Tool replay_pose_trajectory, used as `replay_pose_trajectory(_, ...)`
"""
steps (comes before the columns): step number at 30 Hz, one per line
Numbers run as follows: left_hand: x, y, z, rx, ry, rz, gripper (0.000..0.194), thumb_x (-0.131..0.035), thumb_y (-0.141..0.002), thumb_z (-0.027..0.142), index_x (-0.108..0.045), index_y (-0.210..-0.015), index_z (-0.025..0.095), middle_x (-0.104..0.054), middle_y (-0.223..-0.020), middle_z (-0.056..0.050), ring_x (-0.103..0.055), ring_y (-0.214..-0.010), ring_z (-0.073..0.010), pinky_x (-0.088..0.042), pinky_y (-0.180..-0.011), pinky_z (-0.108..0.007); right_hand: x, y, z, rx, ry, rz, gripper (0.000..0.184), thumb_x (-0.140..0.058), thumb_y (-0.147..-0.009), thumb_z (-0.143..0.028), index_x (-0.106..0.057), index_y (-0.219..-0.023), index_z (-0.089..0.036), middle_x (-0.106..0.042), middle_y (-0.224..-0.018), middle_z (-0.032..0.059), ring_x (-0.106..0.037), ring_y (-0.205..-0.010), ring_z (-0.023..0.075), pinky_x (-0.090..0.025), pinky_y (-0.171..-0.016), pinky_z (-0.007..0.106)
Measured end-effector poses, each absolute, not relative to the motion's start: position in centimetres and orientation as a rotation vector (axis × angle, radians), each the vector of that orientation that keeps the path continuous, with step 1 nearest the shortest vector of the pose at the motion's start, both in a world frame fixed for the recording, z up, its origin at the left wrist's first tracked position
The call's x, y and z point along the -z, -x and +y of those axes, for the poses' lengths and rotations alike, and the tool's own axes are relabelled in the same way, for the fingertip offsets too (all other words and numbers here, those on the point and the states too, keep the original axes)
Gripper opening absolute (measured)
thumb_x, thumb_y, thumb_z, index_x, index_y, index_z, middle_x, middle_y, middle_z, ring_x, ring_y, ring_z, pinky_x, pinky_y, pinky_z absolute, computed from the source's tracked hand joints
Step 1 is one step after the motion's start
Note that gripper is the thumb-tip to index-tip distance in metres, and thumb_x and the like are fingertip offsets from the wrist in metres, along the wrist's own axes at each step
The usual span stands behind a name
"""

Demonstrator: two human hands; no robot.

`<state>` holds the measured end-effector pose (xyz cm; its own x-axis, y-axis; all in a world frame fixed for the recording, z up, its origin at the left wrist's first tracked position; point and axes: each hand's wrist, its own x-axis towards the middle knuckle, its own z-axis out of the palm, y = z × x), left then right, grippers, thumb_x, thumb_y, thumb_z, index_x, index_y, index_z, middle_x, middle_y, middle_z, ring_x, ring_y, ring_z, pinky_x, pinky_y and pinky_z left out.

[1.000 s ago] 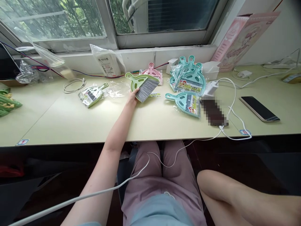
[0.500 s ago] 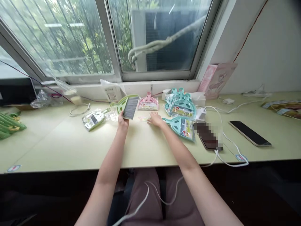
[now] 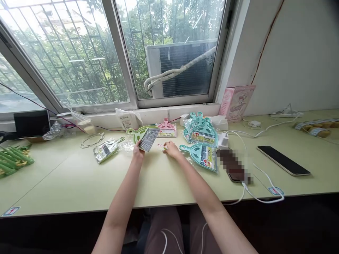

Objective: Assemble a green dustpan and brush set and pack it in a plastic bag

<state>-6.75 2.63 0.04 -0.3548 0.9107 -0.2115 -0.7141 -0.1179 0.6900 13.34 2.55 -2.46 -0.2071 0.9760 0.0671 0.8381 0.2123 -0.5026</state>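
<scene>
Left hand (image 3: 137,151) closed around a green dustpan (image 3: 140,134) with grey-bristled brush (image 3: 149,139), located midway along the worktop (image 3: 87,187), toward its rear edge. Right hand (image 3: 172,150): fingers curled at a small printed label (image 3: 160,145); cannot tell whether it is gripped. Beyond, a pink set (image 3: 166,129) by the rear edge; rightward, a bagged teal dustpan (image 3: 196,152); leftward, a bagged green set (image 3: 106,150).

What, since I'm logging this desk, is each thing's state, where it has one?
Green plastic dustpan with grey brush: unwrapped, in left hand
Second green plastic dustpan set: wrapped
Pink plastic dustpan set: wrapped
Front teal plastic dustpan set: wrapped
Rear teal plastic sets: wrapped, overlapping
Gold-edged black phone: screen dark
Blurred dark phone: cable plugged in
</scene>
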Motion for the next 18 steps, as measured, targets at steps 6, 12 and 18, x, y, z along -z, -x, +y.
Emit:
replay_pose_trajectory(6, 0.7, 6.9, 3.0, -1.740, -0.323, 0.808, 0.020, -0.052, -0.095, 0.013, -0.070, -0.099, 0.021, -0.074, -0.081, -0.001, -0.071, -0.071, -0.0112, -0.058, -0.069, -0.019, 3.6, -13.4, 1.0, -0.352, 1.627, -2.058, 0.023, -0.062, -0.094, -0.032, -0.071, -0.114, -0.025, -0.058, -0.130, 0.0093, -0.045, -0.128, 0.0273, -0.037, -0.104, 0.038)
replay_pose_trajectory(12, 1.0, 6.7, 3.2, -1.738, -0.341, 0.827, 0.030, -0.053, -0.094, 0.013, -0.068, -0.118, 0.023, -0.077, -0.093, -0.004, -0.073, -0.083, -0.0137, -0.059, -0.078, -0.022, 2.9, -13.5, 0.1, -0.629, 1.434, -2.174, 0.026, -0.076, -0.082, -0.020, -0.072, -0.107, -0.022, -0.059, -0.126, 0.0079, -0.054, -0.120, 0.0194, -0.039, -0.103, 0.029)
replay_pose_trajectory(18, 1.1, 6.7, 3.3, -1.711, -0.362, 0.846, 0.029, -0.053, -0.095, 0.015, -0.068, -0.118, 0.024, -0.077, -0.097, -0.004, -0.074, -0.088, -0.0149, -0.060, -0.080, -0.023, 1.8, -14.0, 0.0, -0.705, 1.458, -2.221, 0.049, -0.084, -0.072, -0.018, -0.069, -0.118, -0.019, -0.068, -0.114, 0.0071, -0.064, -0.101, 0.0163, -0.045, -0.088, 0.023)
